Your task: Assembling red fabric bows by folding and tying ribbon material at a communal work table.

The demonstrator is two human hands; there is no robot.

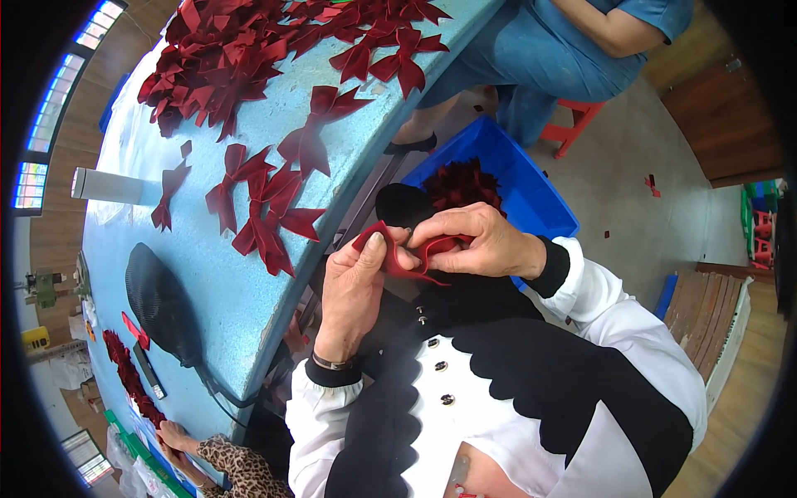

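Both my hands work one dark red fabric bow piece (404,259) in front of my chest, just off the table edge. My left hand (353,286) pinches its left loop with thumb on top. My right hand (473,241) curls over its right side, fingers closed on the fabric. Several finished red bows (264,207) lie on the blue table (216,290) close to my left hand, and a large heap of bows (220,62) covers the far end.
A blue plastic bin (531,187) with dark red pieces stands on the floor below my right hand. A black mesh object (162,303) with a cable lies on the table. A person in blue sits on a red stool (573,124). Another person's hand (174,436) rests at lower left.
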